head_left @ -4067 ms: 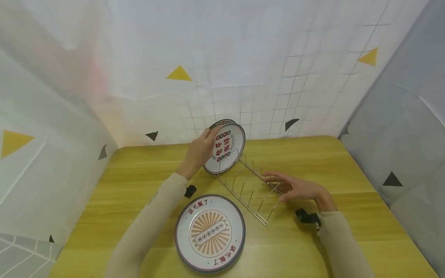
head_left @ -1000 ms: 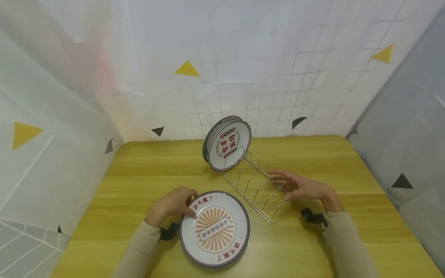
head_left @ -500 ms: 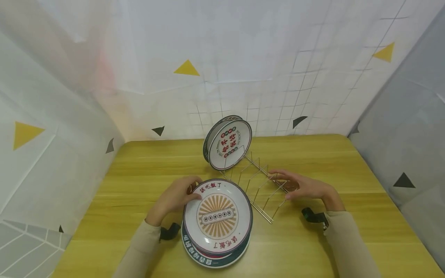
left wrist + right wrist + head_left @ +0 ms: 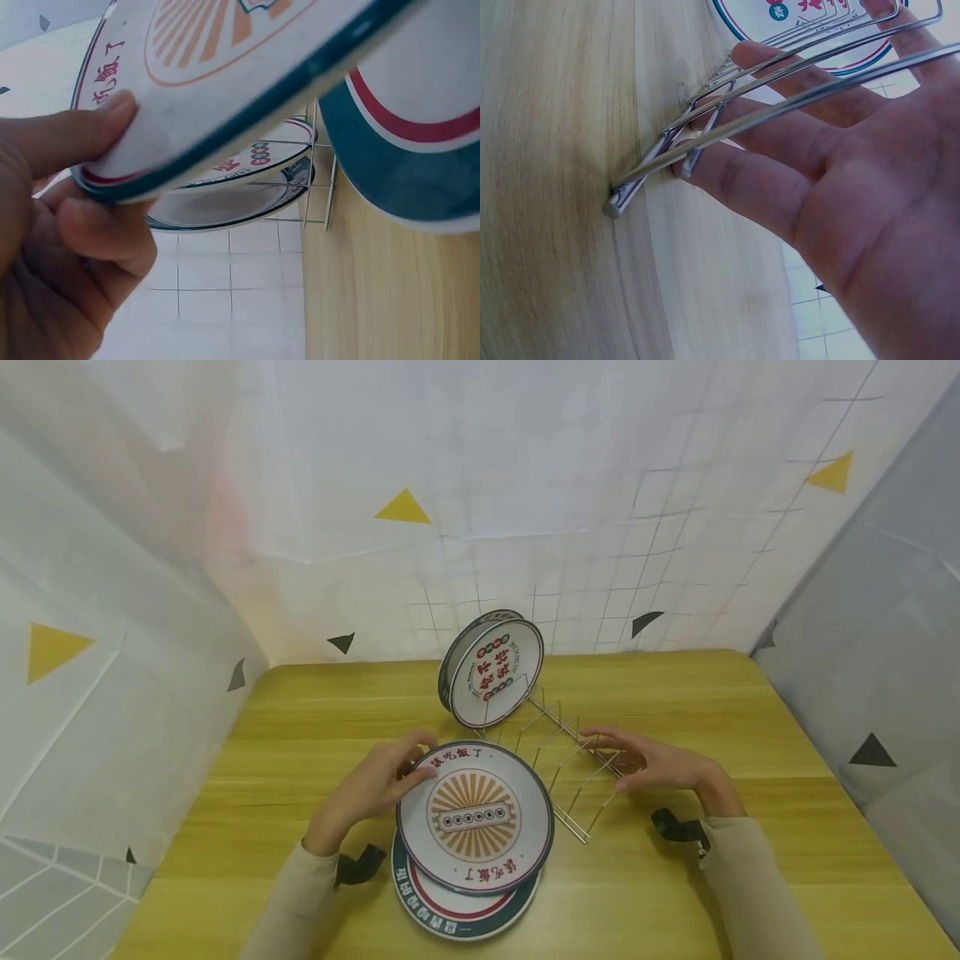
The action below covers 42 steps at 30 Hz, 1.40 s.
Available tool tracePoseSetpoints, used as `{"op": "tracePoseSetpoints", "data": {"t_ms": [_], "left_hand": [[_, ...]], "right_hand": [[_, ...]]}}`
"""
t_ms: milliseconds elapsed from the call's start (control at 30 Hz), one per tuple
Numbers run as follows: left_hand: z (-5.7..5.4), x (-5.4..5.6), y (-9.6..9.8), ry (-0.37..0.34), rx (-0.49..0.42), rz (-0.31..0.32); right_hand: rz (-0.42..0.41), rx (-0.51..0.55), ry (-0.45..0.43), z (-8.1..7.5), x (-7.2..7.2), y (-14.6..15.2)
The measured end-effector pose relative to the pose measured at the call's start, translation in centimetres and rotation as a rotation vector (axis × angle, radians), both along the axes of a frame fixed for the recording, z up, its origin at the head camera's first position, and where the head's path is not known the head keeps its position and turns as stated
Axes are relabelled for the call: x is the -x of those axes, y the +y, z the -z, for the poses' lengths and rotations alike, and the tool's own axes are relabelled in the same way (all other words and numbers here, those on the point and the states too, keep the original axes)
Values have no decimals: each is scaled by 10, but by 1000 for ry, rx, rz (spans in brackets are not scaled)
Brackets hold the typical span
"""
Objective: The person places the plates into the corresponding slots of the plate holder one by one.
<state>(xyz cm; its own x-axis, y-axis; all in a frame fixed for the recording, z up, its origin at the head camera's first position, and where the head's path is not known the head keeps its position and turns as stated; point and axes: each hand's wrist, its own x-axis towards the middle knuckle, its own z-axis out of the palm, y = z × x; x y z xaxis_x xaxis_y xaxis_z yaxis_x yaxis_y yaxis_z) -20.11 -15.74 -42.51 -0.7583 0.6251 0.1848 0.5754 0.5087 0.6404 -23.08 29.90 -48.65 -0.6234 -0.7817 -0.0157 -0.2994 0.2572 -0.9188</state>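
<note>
My left hand [image 4: 381,781] pinches the near-left rim of a round plate [image 4: 476,814] with an orange sunburst and red lettering, thumb on top and fingers beneath. That plate is tilted, raised over a second plate [image 4: 450,926] with a wide dark green rim, which lies on the table. A wire plate rack [image 4: 570,817] stands to the right. My right hand [image 4: 660,766] holds the rack's right side, fingers reaching past the wires [image 4: 780,71] to its base rail. At the rack's far end a white plate with red lettering [image 4: 480,697] stands on edge, another plate [image 4: 448,670] behind it.
The wooden table [image 4: 322,710] meets a white sheeted wall [image 4: 322,602] at the back, with more sheeting on both sides. Black wrist mounts [image 4: 678,828] sit on the forearms. Several rack slots nearer me hold no plate.
My left hand has gone from the racked plate to the stack and lifted the sunburst plate, moving it up and right, baring the green-rimmed plate below. The right hand stays at the rack.
</note>
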Motion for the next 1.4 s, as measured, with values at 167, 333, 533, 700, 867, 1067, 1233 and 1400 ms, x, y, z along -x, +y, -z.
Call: {"op": "tracePoseSetpoints", "data": {"t_ms": [167,333,533,700,867,1067,1233,1400], "left_hand": [[3,0,3,41,-65,22],[4,0,8,120,-72,-13],[5,-1,14,227,-127,-63],[6,-2,17,336,-171,-82],[5,-2,20,389,-172,-67],[3,-5,19,371,-184,-53],[-5,-7,15,372,-210,-101],[-23,2,13,474,-276,-161]], "right_hand": [[10,-9,-14,-2,-2,0],[3,-8,-12,-2,-2,0],[-2,-9,2,0,-2,1],[5,-9,4,0,-3,2],[1,-7,10,0,-5,3],[4,-8,3,-1,-4,1],[6,-1,-10,-1,-3,-3],[15,-12,5,1,-1,0]]}}
